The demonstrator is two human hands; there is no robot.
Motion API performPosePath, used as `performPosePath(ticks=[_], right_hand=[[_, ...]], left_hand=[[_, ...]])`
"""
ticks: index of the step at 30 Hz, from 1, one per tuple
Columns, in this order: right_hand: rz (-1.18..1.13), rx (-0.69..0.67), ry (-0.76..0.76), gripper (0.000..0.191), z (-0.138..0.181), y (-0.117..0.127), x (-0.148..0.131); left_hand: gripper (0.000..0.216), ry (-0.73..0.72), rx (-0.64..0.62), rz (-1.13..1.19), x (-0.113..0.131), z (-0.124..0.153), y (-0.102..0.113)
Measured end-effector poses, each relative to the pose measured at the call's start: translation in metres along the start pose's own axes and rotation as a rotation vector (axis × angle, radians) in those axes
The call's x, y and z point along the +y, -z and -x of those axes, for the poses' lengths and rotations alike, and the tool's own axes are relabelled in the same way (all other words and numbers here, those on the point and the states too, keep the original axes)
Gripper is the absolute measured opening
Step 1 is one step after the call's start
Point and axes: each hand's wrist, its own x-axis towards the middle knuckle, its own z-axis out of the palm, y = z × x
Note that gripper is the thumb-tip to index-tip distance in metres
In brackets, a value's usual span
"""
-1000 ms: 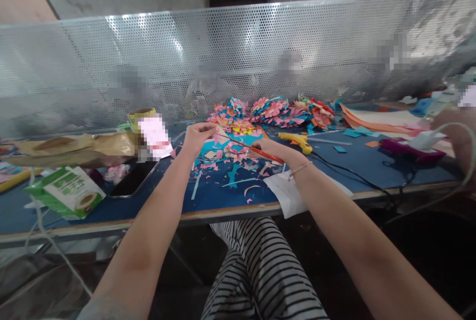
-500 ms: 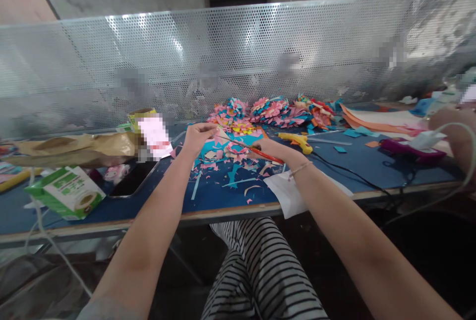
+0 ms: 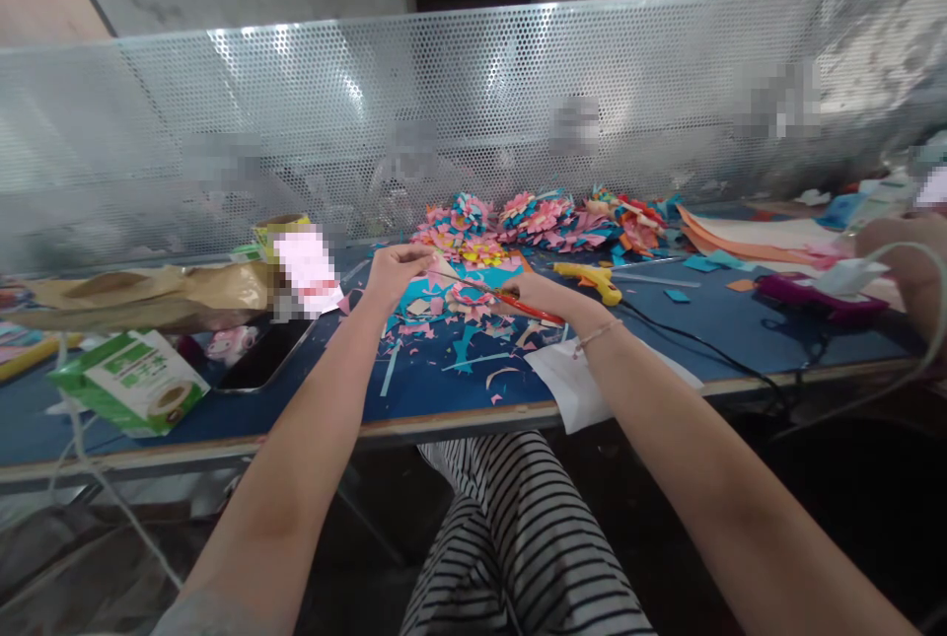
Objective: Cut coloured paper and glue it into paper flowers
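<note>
My right hand is closed on the red handles of a pair of scissors, whose blades point left toward my other hand. Between the fingertips of my left hand is pinched a small pale pink piece of paper, right at the blade tips. Below both hands lie paper scraps in blue, pink and cream on the blue table. Just behind them sits a heap of layered paper flowers in pink, blue and yellow.
A yellow glue gun with a black cord lies right of my hands. To the left are a phone, a green-white box and brown paper. A perforated metal screen stands behind. Another person's hand is far right.
Hardly anything differs. Both my hands, the scissors and the paper piece stay in almost the same place.
</note>
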Motion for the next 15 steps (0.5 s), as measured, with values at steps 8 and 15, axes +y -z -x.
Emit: performPosePath(ticks=[8, 15], right_hand=[[0.064, 0.031, 0.000, 0.045, -0.008, -0.005, 0.009], [0.086, 0.048, 0.009, 0.042, -0.009, -0.004, 0.013]], left_hand=[[0.025, -0.009, -0.020, -0.005, 0.000, 0.000, 0.001], [0.024, -0.004, -0.027, -0.011, 0.001, 0.001, 0.000]])
